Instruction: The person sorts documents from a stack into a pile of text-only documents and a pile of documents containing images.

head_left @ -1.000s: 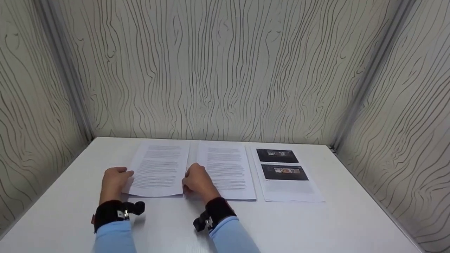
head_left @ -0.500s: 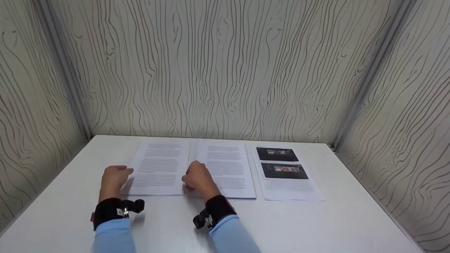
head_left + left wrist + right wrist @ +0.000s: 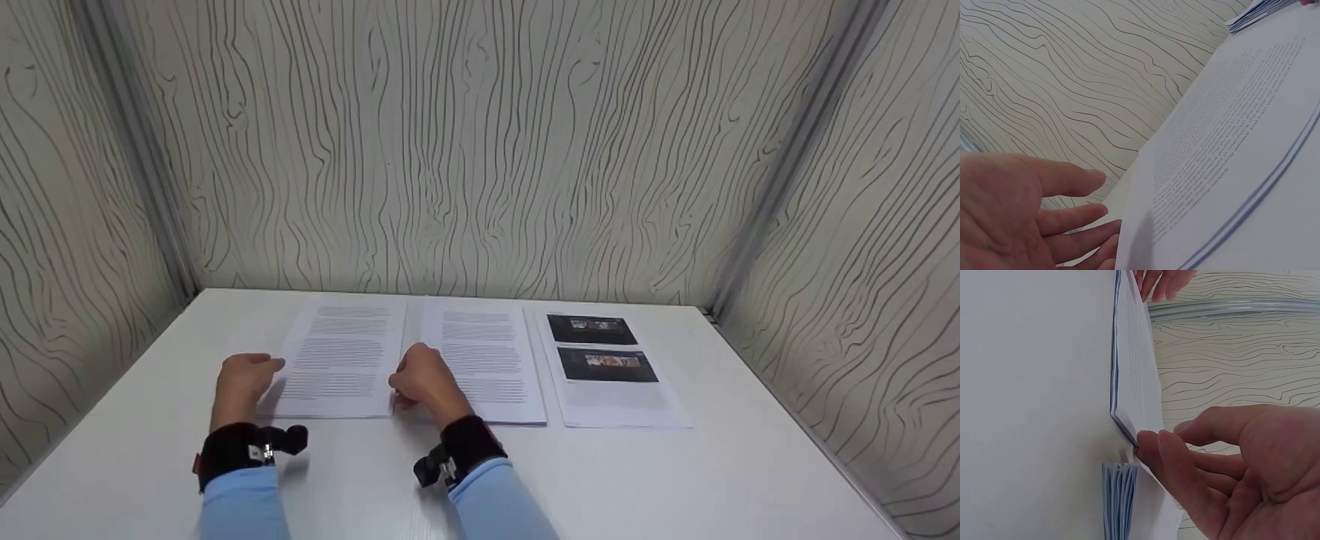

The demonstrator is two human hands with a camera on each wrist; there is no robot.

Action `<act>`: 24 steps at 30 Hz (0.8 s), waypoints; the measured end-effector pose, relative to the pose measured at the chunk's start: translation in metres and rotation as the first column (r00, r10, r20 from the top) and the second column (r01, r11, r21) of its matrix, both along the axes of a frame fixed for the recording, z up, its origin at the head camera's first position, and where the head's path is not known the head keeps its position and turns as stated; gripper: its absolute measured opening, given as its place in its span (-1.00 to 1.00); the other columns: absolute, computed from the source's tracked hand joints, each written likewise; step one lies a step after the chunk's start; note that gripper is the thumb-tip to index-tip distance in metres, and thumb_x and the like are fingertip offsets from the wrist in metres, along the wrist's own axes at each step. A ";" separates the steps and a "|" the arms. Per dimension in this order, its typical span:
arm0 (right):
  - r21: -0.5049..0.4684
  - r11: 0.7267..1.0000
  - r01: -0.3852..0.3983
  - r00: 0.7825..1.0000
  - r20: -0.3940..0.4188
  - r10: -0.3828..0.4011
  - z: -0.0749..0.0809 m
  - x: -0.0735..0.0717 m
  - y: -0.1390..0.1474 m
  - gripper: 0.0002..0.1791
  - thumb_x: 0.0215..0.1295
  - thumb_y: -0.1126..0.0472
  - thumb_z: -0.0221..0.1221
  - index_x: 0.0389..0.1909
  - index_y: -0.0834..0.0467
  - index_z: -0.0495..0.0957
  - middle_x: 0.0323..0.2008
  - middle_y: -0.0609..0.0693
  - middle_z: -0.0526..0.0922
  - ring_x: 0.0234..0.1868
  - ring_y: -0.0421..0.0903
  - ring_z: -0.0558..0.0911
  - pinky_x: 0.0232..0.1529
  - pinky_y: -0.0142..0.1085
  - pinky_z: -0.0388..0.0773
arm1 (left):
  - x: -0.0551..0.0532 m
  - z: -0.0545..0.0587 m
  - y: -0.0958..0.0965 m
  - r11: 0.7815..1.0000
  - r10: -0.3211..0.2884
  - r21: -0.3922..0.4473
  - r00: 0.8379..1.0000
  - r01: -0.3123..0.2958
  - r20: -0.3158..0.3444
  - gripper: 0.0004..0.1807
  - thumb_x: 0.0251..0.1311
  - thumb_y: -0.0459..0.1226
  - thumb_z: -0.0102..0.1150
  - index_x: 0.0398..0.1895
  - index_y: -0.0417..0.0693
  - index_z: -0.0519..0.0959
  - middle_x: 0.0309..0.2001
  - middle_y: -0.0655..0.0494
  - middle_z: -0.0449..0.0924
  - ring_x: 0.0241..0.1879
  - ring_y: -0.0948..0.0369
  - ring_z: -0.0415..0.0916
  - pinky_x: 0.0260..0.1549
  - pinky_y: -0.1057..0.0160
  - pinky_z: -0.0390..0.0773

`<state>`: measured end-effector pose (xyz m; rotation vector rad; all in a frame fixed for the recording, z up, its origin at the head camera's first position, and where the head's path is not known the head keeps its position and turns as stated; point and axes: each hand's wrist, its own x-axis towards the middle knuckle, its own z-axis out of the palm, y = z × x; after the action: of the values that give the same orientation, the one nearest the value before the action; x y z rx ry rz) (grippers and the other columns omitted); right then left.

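Observation:
A stack of printed paper (image 3: 330, 360) lies flat on the white table, between the two hands. My left hand (image 3: 244, 379) is at its left edge; in the left wrist view the thumb stands apart, and the other fingertips (image 3: 1112, 228) reach the sheets' side. On the opposite side, my right hand (image 3: 426, 382) touches the near right corner with bent fingertips (image 3: 1148, 439), nothing pinched between thumb and fingers. A second printed stack (image 3: 491, 382) lies just right of the first, partly covered by the right hand; its layered edges (image 3: 1118, 500) show in the right wrist view.
Farther right lies a sheet with two dark pictures (image 3: 622, 405). The white table (image 3: 352, 480) ends at a wood-patterned wall (image 3: 450, 187) behind, with similar panels on both sides. Each wrist wears a black strap with a small camera.
The first stack's near edge, slightly bowed up a second ago, now lies flat. The left thumb has lifted off the page slightly; both hands otherwise stay at the stack's sides.

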<state>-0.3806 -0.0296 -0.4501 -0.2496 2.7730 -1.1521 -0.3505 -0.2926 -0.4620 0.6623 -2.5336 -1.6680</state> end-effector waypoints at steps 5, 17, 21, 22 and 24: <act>-0.065 0.998 -0.017 0.999 0.035 0.019 0.004 0.000 0.004 -0.89 0.18 0.35 0.23 -0.50 0.29 0.63 -0.67 0.07 0.63 -0.66 -0.08 0.68 -0.56 -0.32 0.60 | 0.002 0.001 0.000 1.000 0.001 0.015 1.000 -0.001 -0.014 -0.33 0.36 -0.17 0.02 0.38 -0.47 0.22 0.37 -0.45 0.17 0.39 -0.28 0.07 0.34 -0.16 0.09; -0.190 0.973 -0.133 0.990 0.020 0.139 0.041 -0.005 0.055 -0.74 0.33 0.19 0.20 -0.09 0.28 0.66 -0.30 0.08 0.72 -0.28 -0.02 0.71 -0.35 -0.21 0.66 | 0.008 0.044 0.016 0.991 0.066 -0.102 0.971 -0.091 -0.230 -0.44 0.38 -0.19 -0.01 0.32 -0.40 0.36 0.29 -0.38 0.32 0.26 -0.21 0.30 0.19 -0.11 0.33; -0.148 0.986 -0.077 0.996 -0.058 0.069 0.056 -0.012 0.099 -0.72 0.35 0.16 0.18 -0.07 0.27 0.66 -0.30 0.08 0.71 -0.26 -0.03 0.69 -0.31 -0.20 0.64 | 0.008 0.062 0.037 0.992 0.054 -0.092 0.954 -0.084 -0.295 -0.49 0.39 -0.19 0.02 0.29 -0.32 0.42 0.24 -0.30 0.41 0.22 -0.16 0.36 0.15 -0.08 0.37; -0.131 0.990 -0.047 0.996 -0.080 0.037 0.059 -0.015 0.112 -0.72 0.35 0.17 0.18 -0.08 0.27 0.67 -0.31 0.07 0.71 -0.26 -0.03 0.68 -0.32 -0.21 0.62 | 0.007 0.067 0.043 0.993 0.039 -0.098 0.950 -0.073 -0.311 -0.51 0.39 -0.20 0.03 0.27 -0.32 0.44 0.22 -0.30 0.43 0.20 -0.15 0.38 0.13 -0.08 0.39; -0.096 0.995 0.021 0.994 -0.103 -0.031 0.062 -0.020 0.137 -0.72 0.35 0.17 0.16 -0.08 0.27 0.67 -0.31 0.07 0.70 -0.26 -0.04 0.66 -0.30 -0.21 0.60 | 0.004 0.072 0.056 0.992 0.001 -0.118 0.944 -0.042 -0.330 -0.54 0.39 -0.21 0.04 0.24 -0.32 0.47 0.17 -0.29 0.47 0.17 -0.14 0.42 0.11 -0.06 0.41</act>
<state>-0.4002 0.1076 -0.3882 -0.2920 2.8218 -1.3153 -0.3467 -0.2365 -0.3900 0.3625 -2.3553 -1.4566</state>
